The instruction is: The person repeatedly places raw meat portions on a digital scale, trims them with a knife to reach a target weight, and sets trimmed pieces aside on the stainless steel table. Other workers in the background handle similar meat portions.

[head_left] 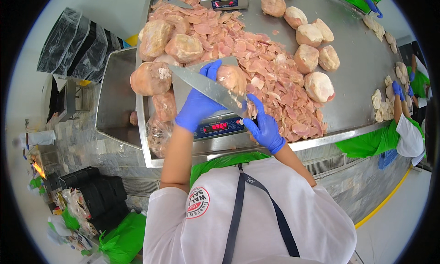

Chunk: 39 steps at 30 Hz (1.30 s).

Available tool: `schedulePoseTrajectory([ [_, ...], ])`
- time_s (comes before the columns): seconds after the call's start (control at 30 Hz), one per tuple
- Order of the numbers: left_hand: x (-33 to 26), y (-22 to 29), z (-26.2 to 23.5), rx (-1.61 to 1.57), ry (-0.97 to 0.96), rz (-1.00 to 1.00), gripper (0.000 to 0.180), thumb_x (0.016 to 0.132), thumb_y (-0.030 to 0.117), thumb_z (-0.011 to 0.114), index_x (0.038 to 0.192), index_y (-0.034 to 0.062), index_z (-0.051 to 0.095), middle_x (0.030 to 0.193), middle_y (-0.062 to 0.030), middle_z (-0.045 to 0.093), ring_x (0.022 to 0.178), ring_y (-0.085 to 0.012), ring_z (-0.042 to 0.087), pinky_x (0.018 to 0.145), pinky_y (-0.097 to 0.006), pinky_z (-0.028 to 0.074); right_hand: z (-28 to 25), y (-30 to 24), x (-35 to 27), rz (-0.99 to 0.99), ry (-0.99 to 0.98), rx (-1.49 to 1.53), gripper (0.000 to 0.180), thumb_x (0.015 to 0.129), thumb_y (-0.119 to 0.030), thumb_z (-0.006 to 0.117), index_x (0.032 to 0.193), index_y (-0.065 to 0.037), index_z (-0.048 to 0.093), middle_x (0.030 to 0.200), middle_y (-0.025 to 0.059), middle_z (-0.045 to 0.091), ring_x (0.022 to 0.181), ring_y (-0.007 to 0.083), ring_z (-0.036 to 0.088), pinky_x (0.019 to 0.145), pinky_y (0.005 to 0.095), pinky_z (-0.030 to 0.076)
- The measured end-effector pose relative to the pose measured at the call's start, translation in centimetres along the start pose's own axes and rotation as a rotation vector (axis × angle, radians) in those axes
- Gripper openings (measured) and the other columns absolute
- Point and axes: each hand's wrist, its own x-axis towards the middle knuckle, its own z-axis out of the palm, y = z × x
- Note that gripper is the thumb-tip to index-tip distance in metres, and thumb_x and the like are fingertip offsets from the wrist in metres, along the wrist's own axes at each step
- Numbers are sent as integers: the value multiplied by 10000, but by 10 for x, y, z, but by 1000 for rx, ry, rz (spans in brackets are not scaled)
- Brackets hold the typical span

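My left hand (198, 104), in a blue glove, reaches over a digital scale (218, 127) and its fingers rest on a round pale-pink meat chunk (233, 78) lying on the scale's platform. My right hand (264, 128), also in a blue glove, grips the handle of a large knife (207, 86). The blade points up and to the left, passing over my left hand. Its tip ends close to another whole chunk (150, 78).
A heap of thin meat slices (270, 76) covers the steel table (362, 62), with several whole chunks around it. A second scale (224, 2) stands at the far edge. A steel tray (114, 99) adjoins on the left. Co-workers in blue gloves (397, 89) stand at right. Black crates (98, 195) sit below left.
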Motion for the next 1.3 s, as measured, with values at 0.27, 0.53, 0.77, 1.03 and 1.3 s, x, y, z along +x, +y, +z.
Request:
schedulePoseTrajectory([
  [0.27,-7,-2,6,197,71,82,1035,670,377,862,1472,-12,337,1447,-221,434,1322,-406,441,1110,-482,363,-2,17,15,-69,71,-142,836,903,-469,679,1546,-94,298,580,137,572,544,348,612,533,443,465],
  [0.53,-2,24,-3,51,-80,13,1019,582,280,858,1445,17,383,1449,-226,421,1346,-413,373,1156,-473,329,-13,22,100,-140,279,106,713,959,-484,616,1497,-96,352,785,165,651,679,299,657,640,399,516],
  [0.77,-17,4,-20,-145,-40,6,1311,579,323,915,1602,50,142,1603,-175,275,1491,-343,238,1228,-434,210,-53,25,102,278,158,685,735,996,-341,632,1580,-118,246,821,19,530,710,108,481,655,282,452],
  [1.03,-46,-16,-59,-367,57,-189,1208,685,262,896,1611,80,143,1639,-114,232,1517,-285,206,1230,-402,191,-44,51,62,104,299,240,789,968,-128,630,1616,-164,180,1439,188,517,1196,252,568,1026,352,440],
  [1.3,-59,-21,-75,-576,213,-349,987,751,138,844,1565,51,292,1593,-147,317,1486,-250,267,1212,-380,232,-50,56,56,-42,384,79,608,989,-40,559,1560,-134,371,1430,105,564,1158,227,577,1040,345,426],
])
